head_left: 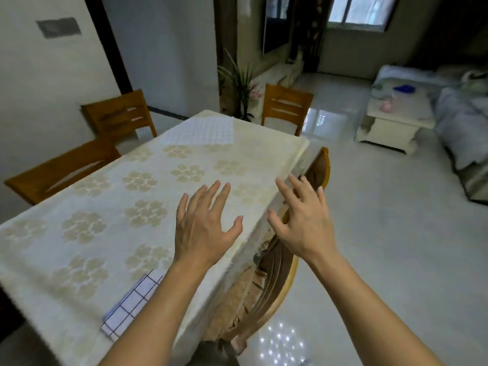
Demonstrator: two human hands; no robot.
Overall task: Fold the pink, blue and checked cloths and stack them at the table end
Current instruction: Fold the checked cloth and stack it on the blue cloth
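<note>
A checked cloth (130,303), white with dark grid lines, lies folded near the table's near edge, partly hidden by my left forearm. At the far end of the table lies a pale bluish-white cloth (203,132) with a small scale pattern, spread flat. My left hand (206,223) hovers over the table's right side, fingers spread, holding nothing. My right hand (303,220) is open too, held past the table's right edge above a chair. No pink cloth shows on the table.
The table (92,233) wears a cream cloth with gold flower prints. Wooden chairs stand at the left (63,170), far left (118,114), far end (286,104) and right side (277,273). A low white table (396,120) and a sofa stand on the tiled floor to the right.
</note>
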